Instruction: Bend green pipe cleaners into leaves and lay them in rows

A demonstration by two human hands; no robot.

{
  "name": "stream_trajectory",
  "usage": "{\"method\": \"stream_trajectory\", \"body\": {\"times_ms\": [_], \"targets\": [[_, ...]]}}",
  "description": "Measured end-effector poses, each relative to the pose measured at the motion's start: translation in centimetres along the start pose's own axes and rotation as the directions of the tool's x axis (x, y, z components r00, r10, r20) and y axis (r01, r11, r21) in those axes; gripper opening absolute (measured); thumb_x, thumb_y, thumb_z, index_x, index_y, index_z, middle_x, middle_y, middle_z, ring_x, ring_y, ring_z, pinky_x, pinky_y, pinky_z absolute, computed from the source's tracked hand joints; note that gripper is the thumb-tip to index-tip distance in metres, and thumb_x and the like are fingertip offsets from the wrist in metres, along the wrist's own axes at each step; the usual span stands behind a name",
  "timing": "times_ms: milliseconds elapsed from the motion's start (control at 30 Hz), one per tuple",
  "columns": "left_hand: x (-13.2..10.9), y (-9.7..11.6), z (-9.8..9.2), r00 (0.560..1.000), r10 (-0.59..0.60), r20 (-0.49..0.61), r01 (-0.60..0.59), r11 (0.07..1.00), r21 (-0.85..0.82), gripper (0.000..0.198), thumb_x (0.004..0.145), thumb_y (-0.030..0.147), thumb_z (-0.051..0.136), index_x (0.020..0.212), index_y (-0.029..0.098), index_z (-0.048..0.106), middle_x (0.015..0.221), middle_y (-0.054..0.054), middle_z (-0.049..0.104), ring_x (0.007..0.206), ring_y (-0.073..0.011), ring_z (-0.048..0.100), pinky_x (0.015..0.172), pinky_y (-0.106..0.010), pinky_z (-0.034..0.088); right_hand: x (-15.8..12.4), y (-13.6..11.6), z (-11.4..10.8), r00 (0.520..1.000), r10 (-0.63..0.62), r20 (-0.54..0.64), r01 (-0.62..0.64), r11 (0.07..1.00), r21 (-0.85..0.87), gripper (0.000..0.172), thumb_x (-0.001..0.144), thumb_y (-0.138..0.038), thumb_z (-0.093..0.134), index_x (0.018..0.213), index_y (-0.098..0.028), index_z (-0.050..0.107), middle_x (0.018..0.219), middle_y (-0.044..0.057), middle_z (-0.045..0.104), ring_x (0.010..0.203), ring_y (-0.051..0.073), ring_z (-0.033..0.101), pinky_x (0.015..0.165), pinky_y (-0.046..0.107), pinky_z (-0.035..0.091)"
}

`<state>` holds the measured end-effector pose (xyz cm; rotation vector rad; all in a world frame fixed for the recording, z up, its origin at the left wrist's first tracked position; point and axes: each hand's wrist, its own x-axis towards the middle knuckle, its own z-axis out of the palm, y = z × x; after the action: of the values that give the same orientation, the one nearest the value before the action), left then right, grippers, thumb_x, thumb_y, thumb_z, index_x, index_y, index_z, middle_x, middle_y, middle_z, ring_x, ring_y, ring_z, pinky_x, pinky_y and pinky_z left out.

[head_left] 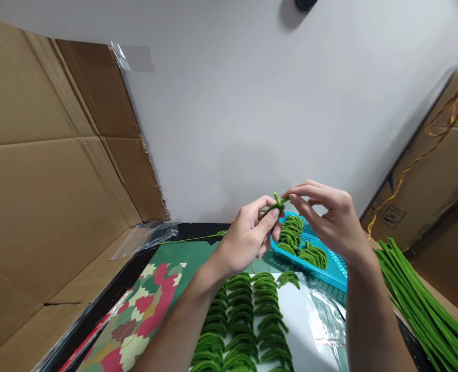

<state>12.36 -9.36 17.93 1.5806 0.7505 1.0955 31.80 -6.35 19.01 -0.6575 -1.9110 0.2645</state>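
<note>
My left hand (248, 232) pinches a small green pipe-cleaner piece (278, 202) between thumb and forefinger, its short arms sticking out to several sides. From the other side, my right hand (325, 217) grips the tip of one arm with thumb and fingertips. Both hands are raised above the table. Below them, rows of curved green pipe-cleaner pieces (239, 310) lie on a white sheet (296, 320). Just behind the hands, a blue plastic basket (335, 266) holds clusters of similar green pieces (314, 256).
Long green pipe cleaners (418, 305) lie in a bundle at the right. A camouflage-patterned sheet (143, 320) rests on the green mat (198, 263). Cardboard (58, 181) stands on the left, a box (426, 181) on the right. Twisted yellow-brown wire (451, 116) hangs there.
</note>
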Motion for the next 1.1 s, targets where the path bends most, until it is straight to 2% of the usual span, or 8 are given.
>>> {"method": "stream_trajectory", "body": {"times_ms": [233, 500, 767, 867, 933, 1000, 1100], "targets": [[0.4, -0.3, -0.1, 0.99, 0.061, -0.125, -0.067, 0.997, -0.04, 0.028, 0.103, 0.047, 0.06, 0.1, 0.021, 0.051, 0.062, 0.008, 0.05, 0.04, -0.0039, 0.035, 0.037, -0.016, 0.026, 0.0, 0.0, 0.9, 0.999, -0.041, -0.022, 0.04, 0.997, -0.061, 0.01, 0.099, -0.022, 0.069, 0.093, -0.021, 0.077, 0.079, -0.001, 0.073, 0.068, 0.012, 0.064, 0.061, 0.027, 0.054], [0.3, -0.3, 0.7, 0.979, 0.089, -0.181, -0.104, 0.992, -0.078, 0.029, 0.101, 0.048, 0.064, 0.102, 0.024, 0.048, 0.061, 0.009, 0.044, 0.045, -0.0051, 0.031, 0.039, -0.015, 0.026, -0.1, -0.8, 1.8, 0.992, -0.101, -0.081, 0.089, 0.986, -0.143, 0.019, 0.098, -0.022, 0.066, 0.08, -0.021, 0.072, 0.067, -0.003, 0.065, 0.057, 0.011, 0.057, 0.059, 0.028, 0.05], [0.1, -0.4, 0.6, 0.942, 0.144, -0.302, -0.134, 0.99, 0.053, 0.026, 0.103, 0.046, 0.062, 0.098, 0.022, 0.052, 0.065, 0.008, 0.042, 0.048, -0.0049, 0.031, 0.043, -0.016, 0.027, 0.0, -1.2, 2.2, 0.996, -0.092, -0.014, 0.087, 0.973, -0.215, 0.024, 0.101, -0.025, 0.062, 0.08, -0.02, 0.072, 0.066, -0.002, 0.065, 0.057, 0.011, 0.057, 0.056, 0.028, 0.045], [0.2, -0.4, 0.2, 0.951, 0.14, -0.276, -0.137, 0.99, 0.031, 0.027, 0.101, 0.046, 0.065, 0.098, 0.021, 0.056, 0.066, 0.007, 0.043, 0.048, -0.0045, 0.031, 0.042, -0.017, 0.028, 0.1, -1.2, 1.9, 0.997, -0.07, -0.016, 0.066, 0.978, -0.196, 0.018, 0.101, -0.024, 0.063, 0.089, -0.021, 0.075, 0.073, -0.001, 0.069, 0.061, 0.012, 0.061, 0.058, 0.029, 0.048], [0.3, -0.3, -0.1, 0.961, 0.121, -0.248, -0.126, 0.992, -0.002, 0.029, 0.099, 0.047, 0.068, 0.099, 0.02, 0.058, 0.066, 0.007, 0.042, 0.047, -0.0041, 0.032, 0.04, -0.017, 0.028, 0.1, -1.1, 1.6, 0.996, -0.07, -0.051, 0.062, 0.988, -0.138, 0.012, 0.1, -0.023, 0.065, 0.103, -0.023, 0.077, 0.086, 0.001, 0.074, 0.069, 0.013, 0.066, 0.061, 0.029, 0.053], [0.3, -0.1, -0.3, 0.969, 0.102, -0.226, -0.109, 0.994, -0.018, 0.031, 0.097, 0.048, 0.07, 0.098, 0.019, 0.06, 0.067, 0.008, 0.04, 0.046, -0.0038, 0.032, 0.039, -0.018, 0.027, 0.1, -1.1, 1.4, 0.992, -0.082, -0.097, 0.076, 0.995, -0.07, 0.017, 0.099, -0.02, 0.067, 0.112, -0.025, 0.077, 0.1, 0.003, 0.077, 0.075, 0.014, 0.069, 0.064, 0.03, 0.057], [0.3, 0.2, -0.3, 0.978, 0.065, -0.196, -0.074, 0.996, -0.041, 0.033, 0.096, 0.049, 0.072, 0.1, 0.018, 0.06, 0.068, 0.008, 0.039, 0.046, -0.0034, 0.031, 0.039, -0.018, 0.023, 0.1, -1.1, 1.2, 0.984, -0.101, -0.144, 0.097, 0.995, -0.03, 0.015, 0.098, -0.019, 0.068, 0.106, -0.026, 0.079, 0.104, 0.004, 0.076, 0.077, 0.015, 0.07, 0.065, 0.031, 0.059]]}}
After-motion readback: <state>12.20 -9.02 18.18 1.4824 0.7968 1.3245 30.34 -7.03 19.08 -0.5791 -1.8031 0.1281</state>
